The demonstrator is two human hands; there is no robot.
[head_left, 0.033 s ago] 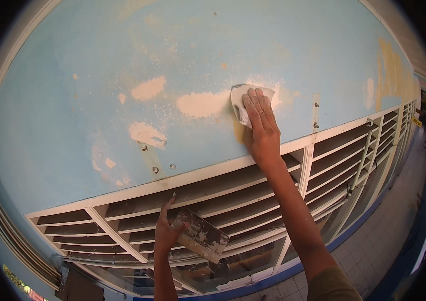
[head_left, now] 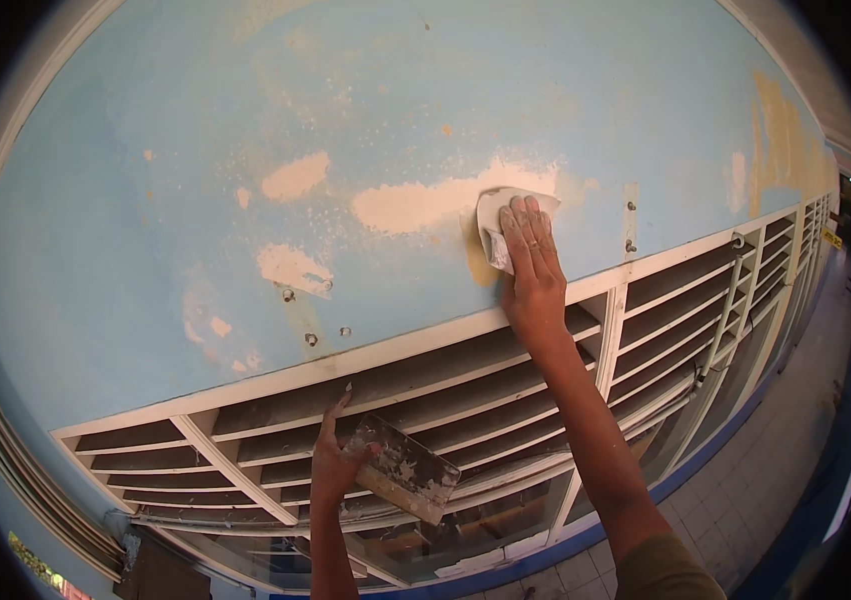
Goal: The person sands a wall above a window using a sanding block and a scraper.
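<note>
My right hand (head_left: 535,275) is closed on a folded, pale sheet of sandpaper (head_left: 494,213), with the fingers pressing it flat to the light blue wall (head_left: 425,100). Under and beside the sheet lies a long whitish filler patch (head_left: 405,205), with a yellowish stain (head_left: 480,262) just below. Lower down, in front of the louvres, my left hand (head_left: 333,462) grips a wide putty scraper (head_left: 410,465). Its dark rectangular face is smeared with dried filler and has a tan strip along one edge. The left index finger points upward, away from the scraper.
Smaller filler patches (head_left: 295,177) and bolts (head_left: 311,340) dot the wall. White-framed louvres (head_left: 685,290) run below it, with a thin pipe (head_left: 725,315) at the right. A tiled walkway (head_left: 725,530) stretches off to the right; bundled pipes (head_left: 30,455) line the left.
My right hand has slid the sandpaper down and slightly right across the wall, uncovering more of the whitish patch. The left hand and scraper have hardly moved.
</note>
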